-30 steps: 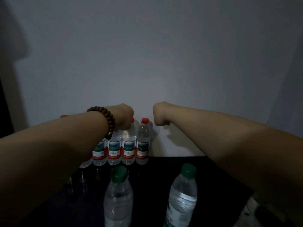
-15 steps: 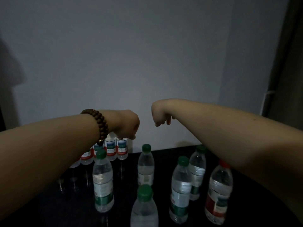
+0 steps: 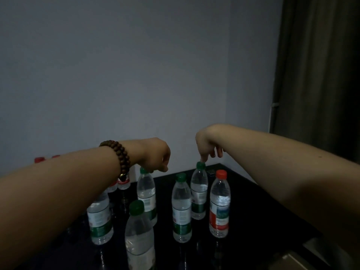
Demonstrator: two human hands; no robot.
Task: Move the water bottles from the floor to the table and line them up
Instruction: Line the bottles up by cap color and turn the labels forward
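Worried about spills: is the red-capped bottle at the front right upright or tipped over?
Upright. The red-capped bottle stands on its base on the black table, cap on top.

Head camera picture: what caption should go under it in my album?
Above bottles on a dark table, the left hand hovers while the right hand touches a green cap.

Clear capped water bottles (image 3: 181,207) stand upright, scattered on black table (image 3: 253,221).

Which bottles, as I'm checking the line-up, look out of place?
None tipped or spilled. Green-capped clear plastic bottles stand scattered on the black table, and one red-capped bottle stands among them, away from the back row.
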